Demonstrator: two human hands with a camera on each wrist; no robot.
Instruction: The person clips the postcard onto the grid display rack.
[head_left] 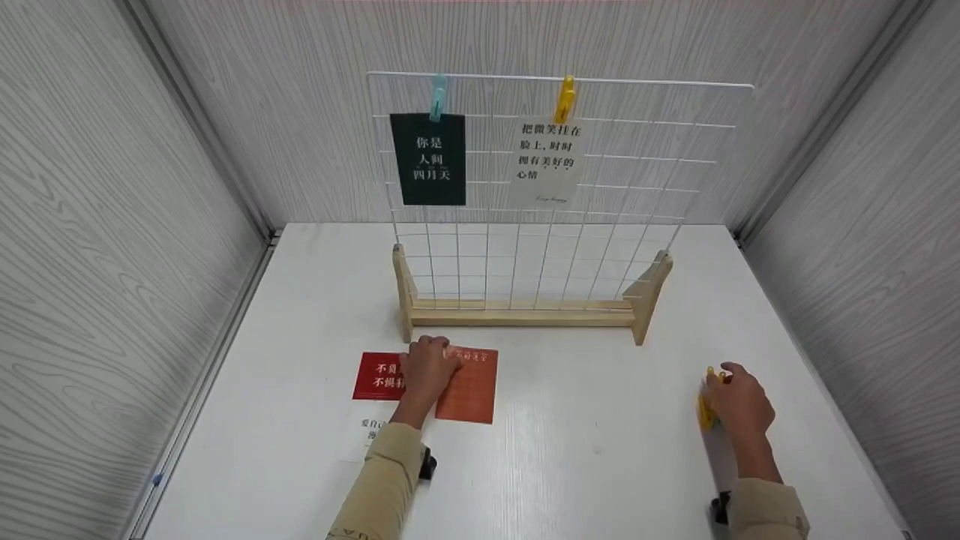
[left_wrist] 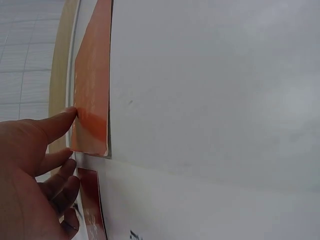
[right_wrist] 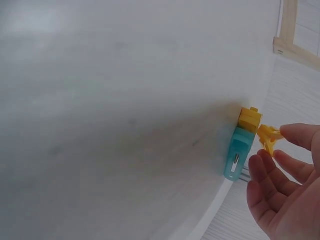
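Note:
Near the foot of the rack my left hand (head_left: 429,369) pinches the top left corner of an orange card (head_left: 469,394), thumb on its face. Beside that hand a red card (head_left: 369,377) with white lettering lies partly hidden. A white card (head_left: 369,433) is half covered by the left forearm. At the right of the table my right hand (head_left: 744,405) holds a small yellow clip (right_wrist: 269,136) between thumb and forefinger. Right by its fingertips, another yellow clip (right_wrist: 249,119) and a teal clip (right_wrist: 238,152) lie on the table.
A white wire grid (head_left: 517,262) stands in a wooden base (head_left: 525,318) at the back. On it hang a dark green card (head_left: 433,191) under a light blue clip (head_left: 438,97) and a white card (head_left: 544,187) under a yellow clip (head_left: 565,99). Panels wall in the table (head_left: 585,480).

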